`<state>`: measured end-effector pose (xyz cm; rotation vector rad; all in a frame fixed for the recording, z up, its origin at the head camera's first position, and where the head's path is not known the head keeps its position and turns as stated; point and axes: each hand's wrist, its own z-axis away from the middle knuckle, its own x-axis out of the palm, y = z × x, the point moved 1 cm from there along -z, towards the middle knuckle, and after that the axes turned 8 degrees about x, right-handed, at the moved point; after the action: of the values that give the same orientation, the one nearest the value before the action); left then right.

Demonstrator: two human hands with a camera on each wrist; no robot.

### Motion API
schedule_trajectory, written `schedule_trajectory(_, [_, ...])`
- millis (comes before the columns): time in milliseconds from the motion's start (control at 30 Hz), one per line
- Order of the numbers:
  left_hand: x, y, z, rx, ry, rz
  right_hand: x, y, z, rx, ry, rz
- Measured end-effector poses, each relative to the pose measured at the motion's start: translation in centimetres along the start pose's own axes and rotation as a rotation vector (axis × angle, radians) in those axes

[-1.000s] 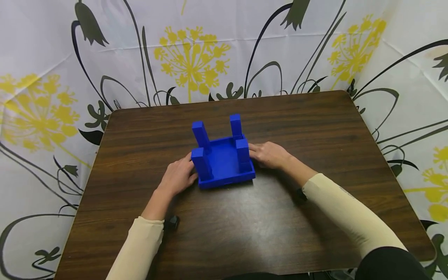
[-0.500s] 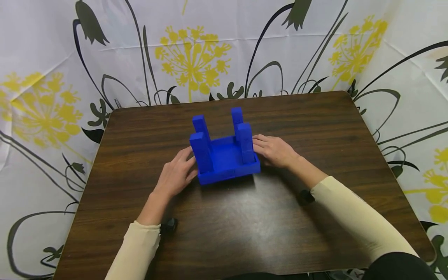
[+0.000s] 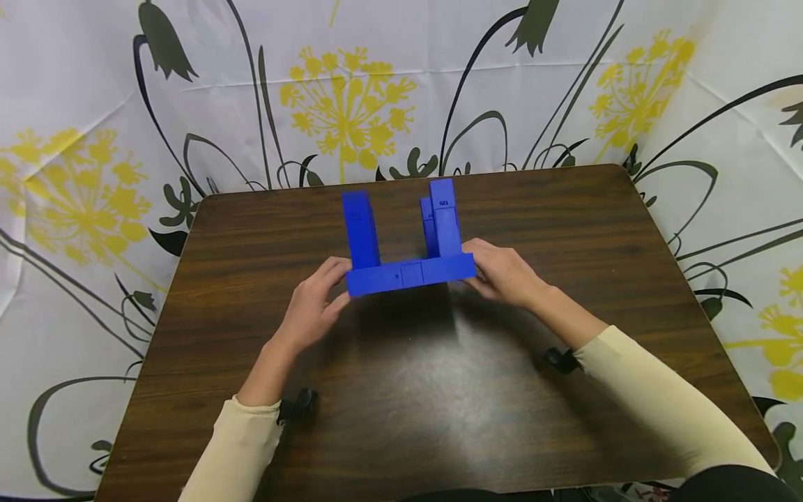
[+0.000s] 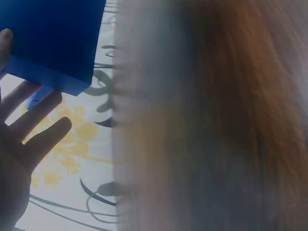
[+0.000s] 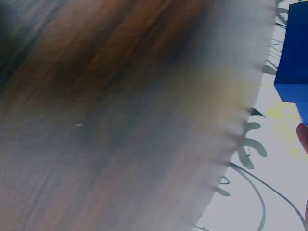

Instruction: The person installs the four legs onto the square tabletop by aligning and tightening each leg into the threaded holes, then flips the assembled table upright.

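A blue miniature table (image 3: 410, 274), legs up and its slab tilted edge-on, hangs over the dark tabletop in the head view. My left hand (image 3: 314, 303) grips the slab's left end. At the right end, my right hand (image 3: 511, 275) holds it with the fingers at the edge. In the left wrist view the thumb of the left hand (image 4: 24, 139) presses the slab's flat face (image 4: 53, 33), with other fingers spread below the edge. Only a corner of the slab (image 5: 293, 57) and a bit of the right hand (image 5: 303, 137) show in the right wrist view. One leg is hidden behind another.
The wood-grain table (image 3: 401, 418) extends around both arms. Behind it and at the sides hangs a white cloth (image 3: 219, 84) with yellow and dark green flowers. Black wrist devices (image 3: 561, 360) sit under both forearms.
The miniature table has risen off the tabletop and tipped back, so its near side now faces me. Both hands have moved with it, the right one slightly outward.
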<state>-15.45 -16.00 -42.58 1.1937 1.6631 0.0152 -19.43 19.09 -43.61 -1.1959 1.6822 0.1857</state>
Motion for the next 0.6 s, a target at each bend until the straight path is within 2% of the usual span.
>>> schedule_trajectory(133, [-0.4, 0.4, -0.8, -0.049, 0.071, 0.194, -0.8, -1.0, -0.7, 0.128, -0.032, -0.104])
schedule_trajectory(233, [-0.8, 1.1, -1.4, -0.097, 0.11, 0.256, -1.4, -1.7, -1.2, 0.235, -0.079, -0.221])
schedule_trajectory(367, [-1.6, 3.1, -2.2, -0.203, 0.109, 0.293, -1.8, -2.1, -1.5, 0.348, -0.12, -0.373])
schedule_trajectory(467, [-2.1, 4.1, -2.6, -0.285, 0.104, 0.411, -1.7, -2.1, -1.6, 0.397, -0.133, -0.476])
schedule_trajectory(500, [-2.1, 4.3, -2.7, -0.306, 0.104, 0.456, -1.7, -2.1, -1.6, 0.412, -0.136, -0.51])
schedule_trajectory(600, [-1.7, 3.5, -2.5, -0.374, 0.114, 0.549, -1.6, -2.2, -1.8, 0.461, -0.14, -0.623])
